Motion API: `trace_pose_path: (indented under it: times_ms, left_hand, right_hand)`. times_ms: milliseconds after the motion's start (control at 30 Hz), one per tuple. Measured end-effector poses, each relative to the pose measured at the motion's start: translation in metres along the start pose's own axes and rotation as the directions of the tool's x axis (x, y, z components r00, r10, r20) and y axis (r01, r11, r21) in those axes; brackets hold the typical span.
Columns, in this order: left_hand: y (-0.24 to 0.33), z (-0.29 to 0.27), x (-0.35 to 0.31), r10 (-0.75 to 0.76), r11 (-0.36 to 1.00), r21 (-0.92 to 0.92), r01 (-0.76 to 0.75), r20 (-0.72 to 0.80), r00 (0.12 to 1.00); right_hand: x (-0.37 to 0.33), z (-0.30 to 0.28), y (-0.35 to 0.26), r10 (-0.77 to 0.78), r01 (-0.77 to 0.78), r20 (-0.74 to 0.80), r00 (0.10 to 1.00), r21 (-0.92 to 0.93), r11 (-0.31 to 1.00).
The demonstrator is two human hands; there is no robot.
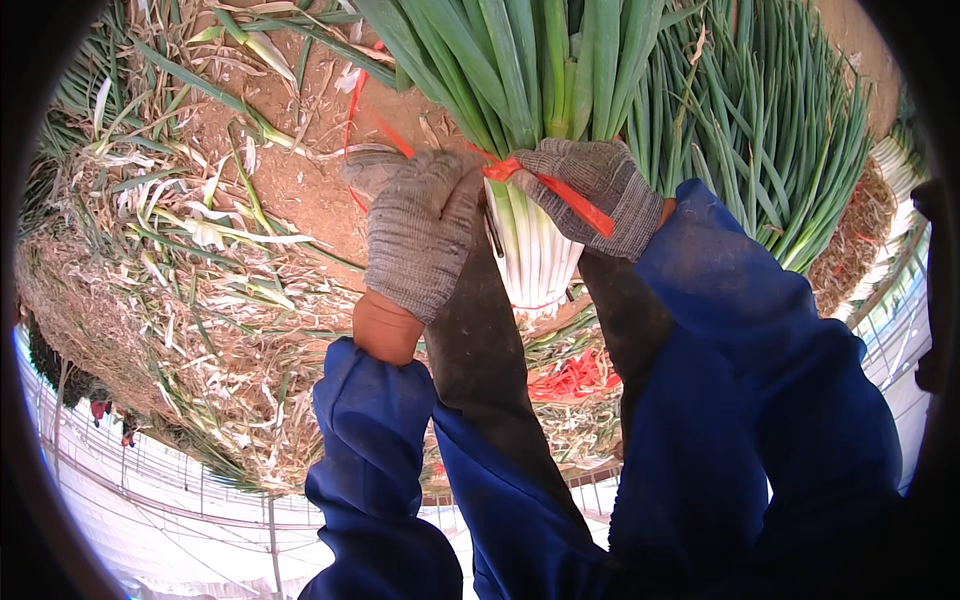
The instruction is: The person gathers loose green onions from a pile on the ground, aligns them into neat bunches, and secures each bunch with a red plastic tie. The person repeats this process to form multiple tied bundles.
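A thick bunch of green onions (535, 240) stands between my legs, white root ends toward me and green leaves pointing away. Around its upper white part runs a red plastic tie strip (578, 203). My left hand (425, 225), in a grey knit glove, is closed on the strip at the bunch's left side, with a loose red length trailing beyond it. On the right side my right hand (595, 190), gloved the same way, pinches the strip, and a flat red tail hangs over its fingers. Some fingertips are hidden behind the bunch.
More green onions (755, 120) lie piled at the right. Loose leaves and peeled skins (205, 230) litter the brown soil on the left. A heap of red strips (575, 378) lies on the ground between my legs. Metal framework (272, 540) shows along the lower rim.
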State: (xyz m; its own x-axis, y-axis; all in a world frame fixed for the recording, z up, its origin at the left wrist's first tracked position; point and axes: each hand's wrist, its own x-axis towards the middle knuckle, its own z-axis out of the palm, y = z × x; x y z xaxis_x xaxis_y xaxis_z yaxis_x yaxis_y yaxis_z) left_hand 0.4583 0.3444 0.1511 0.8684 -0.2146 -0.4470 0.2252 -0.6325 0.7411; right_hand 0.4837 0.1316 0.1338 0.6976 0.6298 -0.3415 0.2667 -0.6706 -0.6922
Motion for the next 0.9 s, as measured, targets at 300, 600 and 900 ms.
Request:
trace_pose_path:
  times_ms: [300,600,900]
  left_hand:
    - [-0.006,0.073,-0.01,-0.338,0.932,-0.137,0.336,0.004,0.941]
    - [-0.012,0.079,0.0,-0.084,-0.71,-0.659,0.246,0.426,0.901]
    - [-0.002,0.081,0.004,-0.306,-0.674,-0.717,0.18,0.492,0.815]
  right_hand:
    - [0.014,-0.015,-0.033,0.428,-0.52,0.305,0.851,0.601,0.606]
    - [0.006,-0.02,-0.027,0.223,-0.283,0.207,0.953,0.34,0.897]
    - [0.004,-0.021,-0.036,0.135,-0.171,0.212,0.968,0.158,0.973]
